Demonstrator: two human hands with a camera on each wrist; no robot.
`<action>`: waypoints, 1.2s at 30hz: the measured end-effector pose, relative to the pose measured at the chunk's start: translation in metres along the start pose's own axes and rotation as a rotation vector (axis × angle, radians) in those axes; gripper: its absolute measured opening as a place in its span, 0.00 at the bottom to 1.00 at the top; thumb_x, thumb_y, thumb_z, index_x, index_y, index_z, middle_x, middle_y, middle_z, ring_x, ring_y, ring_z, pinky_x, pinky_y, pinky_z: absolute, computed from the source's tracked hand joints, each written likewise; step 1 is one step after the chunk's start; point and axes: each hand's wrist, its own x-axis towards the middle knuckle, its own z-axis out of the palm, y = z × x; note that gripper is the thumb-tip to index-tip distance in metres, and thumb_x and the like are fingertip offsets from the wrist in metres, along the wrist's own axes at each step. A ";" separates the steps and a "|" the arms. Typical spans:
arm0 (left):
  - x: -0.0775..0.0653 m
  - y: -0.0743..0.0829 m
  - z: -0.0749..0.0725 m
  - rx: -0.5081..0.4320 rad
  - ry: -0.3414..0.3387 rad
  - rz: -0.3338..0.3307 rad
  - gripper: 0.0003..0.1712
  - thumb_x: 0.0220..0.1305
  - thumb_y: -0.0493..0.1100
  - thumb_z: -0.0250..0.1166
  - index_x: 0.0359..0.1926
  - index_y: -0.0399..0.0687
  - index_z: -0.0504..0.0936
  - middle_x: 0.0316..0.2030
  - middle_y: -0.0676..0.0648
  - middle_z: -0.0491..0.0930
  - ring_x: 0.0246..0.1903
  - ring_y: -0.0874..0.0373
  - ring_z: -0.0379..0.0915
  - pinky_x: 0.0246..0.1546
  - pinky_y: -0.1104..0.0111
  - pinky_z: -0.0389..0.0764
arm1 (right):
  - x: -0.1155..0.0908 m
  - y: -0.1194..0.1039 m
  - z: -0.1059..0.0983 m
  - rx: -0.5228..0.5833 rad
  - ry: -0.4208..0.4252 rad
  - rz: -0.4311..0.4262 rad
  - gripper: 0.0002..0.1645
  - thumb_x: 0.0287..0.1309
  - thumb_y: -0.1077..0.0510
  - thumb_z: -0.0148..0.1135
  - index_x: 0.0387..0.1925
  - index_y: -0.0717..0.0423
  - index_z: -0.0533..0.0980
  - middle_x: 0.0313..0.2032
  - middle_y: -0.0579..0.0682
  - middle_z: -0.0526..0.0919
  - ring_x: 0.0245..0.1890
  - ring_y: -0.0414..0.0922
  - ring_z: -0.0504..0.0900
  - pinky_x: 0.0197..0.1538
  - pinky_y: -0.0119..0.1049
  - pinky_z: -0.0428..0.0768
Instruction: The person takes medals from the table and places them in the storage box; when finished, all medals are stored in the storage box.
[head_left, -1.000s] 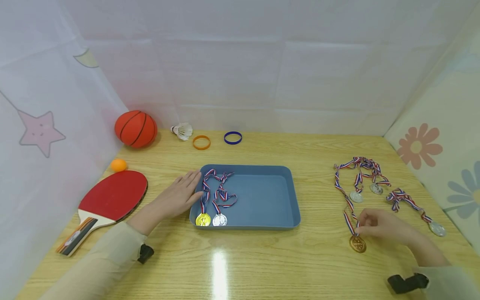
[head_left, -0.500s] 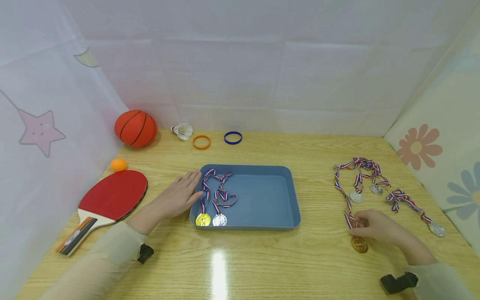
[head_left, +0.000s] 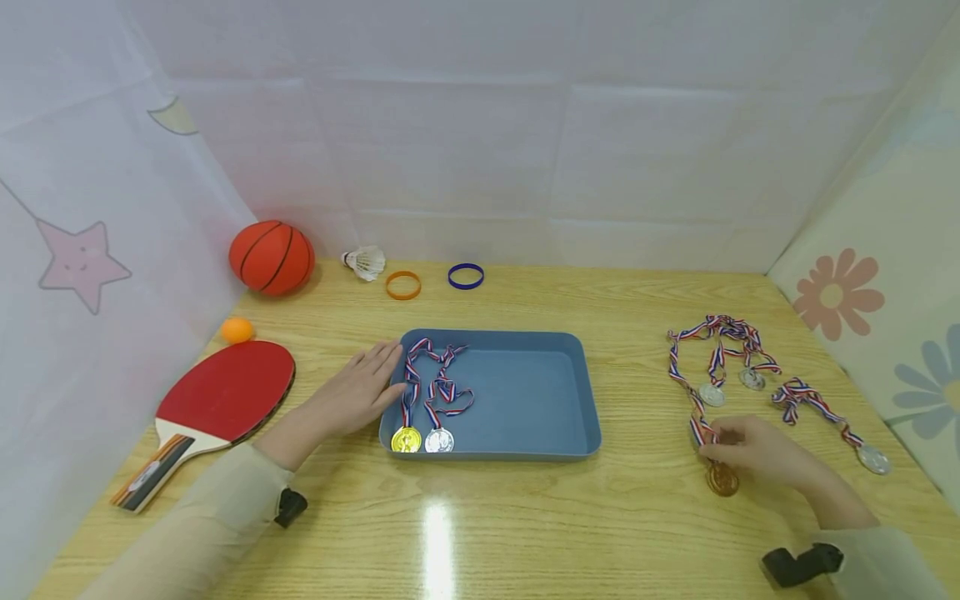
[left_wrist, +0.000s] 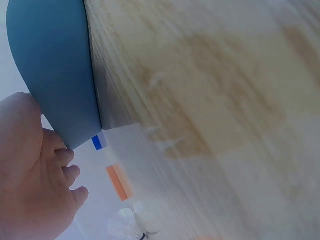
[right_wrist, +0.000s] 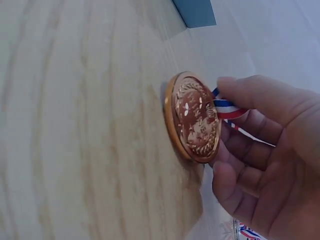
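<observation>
My left hand [head_left: 358, 390] rests with straight fingers against the left rim of a blue-grey tray [head_left: 517, 456]. In the left wrist view the fingers [left_wrist: 60, 155] touch the tray's wall [left_wrist: 55, 65]. Inside the tray lie a gold medal [head_left: 406, 439] and a silver medal [head_left: 439, 440], ribbons stretched toward the back. To the right, my right hand [head_left: 757, 450] pinches the striped ribbon [right_wrist: 226, 106] of a bronze medal [head_left: 722, 479] between thumb and fingers. In the right wrist view that medal's face [right_wrist: 197, 120] is tilted, close to the tabletop; whether it touches is unclear.
Silver medals [head_left: 712, 394] with tangled ribbons lie behind the right hand, another silver medal [head_left: 873, 458] at far right. On the left are a table tennis bat [head_left: 228, 387], orange ball [head_left: 237, 330] and basketball [head_left: 272, 258]. A shuttlecock [head_left: 365, 262] and two wristbands [head_left: 466, 276] sit at the back.
My right hand has moved slightly left and taken the bronze medal's ribbon in a pinch. The medal has shifted a little to the right and turned. My left hand and the tray stay put.
</observation>
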 end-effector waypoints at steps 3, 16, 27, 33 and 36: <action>0.000 0.000 0.000 0.006 -0.009 -0.006 0.36 0.71 0.51 0.46 0.68 0.29 0.50 0.67 0.34 0.49 0.66 0.39 0.41 0.63 0.47 0.47 | 0.000 0.000 -0.002 0.090 0.000 0.023 0.11 0.60 0.56 0.59 0.26 0.57 0.71 0.21 0.43 0.71 0.20 0.37 0.67 0.21 0.33 0.68; 0.000 0.001 -0.002 0.001 -0.014 -0.006 0.36 0.71 0.51 0.46 0.68 0.29 0.50 0.68 0.34 0.48 0.66 0.39 0.41 0.63 0.47 0.47 | 0.003 0.006 -0.006 0.368 -0.055 0.053 0.13 0.66 0.59 0.51 0.35 0.67 0.65 0.26 0.54 0.79 0.18 0.43 0.77 0.23 0.42 0.80; 0.000 0.000 -0.001 0.010 -0.017 -0.010 0.36 0.71 0.52 0.46 0.68 0.30 0.50 0.68 0.35 0.48 0.66 0.39 0.41 0.63 0.48 0.47 | 0.002 0.013 -0.016 0.505 -0.174 -0.037 0.26 0.69 0.64 0.42 0.55 0.87 0.52 0.49 0.71 0.71 0.46 0.45 0.79 0.48 0.34 0.76; 0.000 0.001 -0.001 0.010 -0.016 -0.010 0.36 0.71 0.52 0.46 0.68 0.30 0.50 0.68 0.35 0.49 0.66 0.39 0.41 0.63 0.48 0.47 | 0.003 0.013 -0.017 0.560 -0.151 -0.020 0.36 0.70 0.63 0.39 0.58 0.89 0.35 0.55 0.87 0.48 0.46 0.45 0.79 0.48 0.31 0.74; 0.000 0.001 -0.002 0.007 -0.017 -0.012 0.36 0.71 0.52 0.46 0.68 0.30 0.50 0.68 0.35 0.49 0.66 0.40 0.41 0.63 0.48 0.47 | 0.005 0.014 -0.016 0.600 -0.079 -0.035 0.28 0.68 0.66 0.43 0.62 0.77 0.46 0.48 0.77 0.70 0.41 0.50 0.81 0.44 0.42 0.78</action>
